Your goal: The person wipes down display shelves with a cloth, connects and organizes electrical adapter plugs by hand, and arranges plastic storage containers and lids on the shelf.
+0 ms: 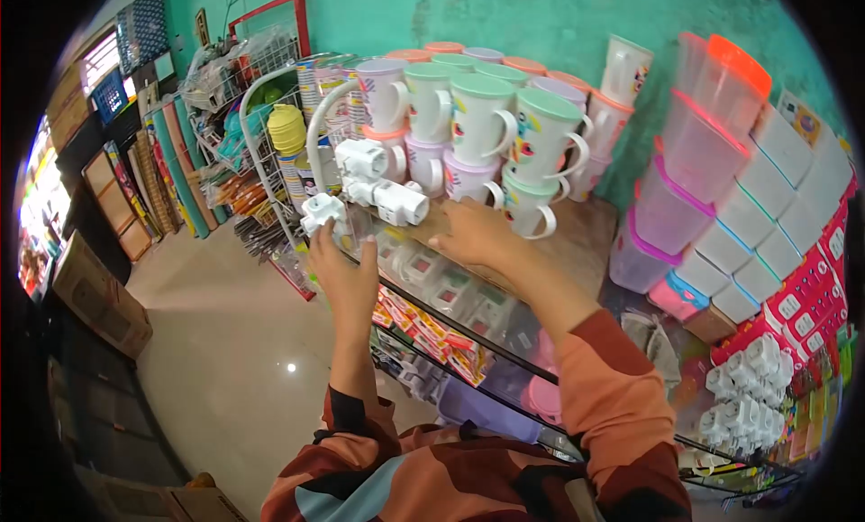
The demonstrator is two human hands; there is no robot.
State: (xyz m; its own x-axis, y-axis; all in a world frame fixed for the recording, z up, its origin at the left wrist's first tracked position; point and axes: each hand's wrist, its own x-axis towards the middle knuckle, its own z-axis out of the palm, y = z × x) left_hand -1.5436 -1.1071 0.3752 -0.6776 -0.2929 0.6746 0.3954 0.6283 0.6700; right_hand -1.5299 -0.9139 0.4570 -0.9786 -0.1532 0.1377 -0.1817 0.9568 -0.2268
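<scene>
A cluster of white plastic electrical fittings [365, 160] rests on the front left part of the brown shelf top [577, 242]. One more white fitting [323, 214] sits at the corner, touching the fingertips of my left hand [347, 270]. That hand has its thumb spread away from the fingers. My right hand [478, 238] is over the shelf's front edge, just right of a fitting lying on its side [401, 204]. Its fingers look apart, with nothing visible in them. Behind both hands stand stacked mugs with coloured lids [482, 116].
Tall clear containers [667, 197] and stacked white boxes [775, 179] stand on the right. Lower shelves hold packets [432, 333]. More white fittings [752, 373] are at the lower right. A white wire rack [261, 143] stands left; a cardboard box [104, 297] is by the floor.
</scene>
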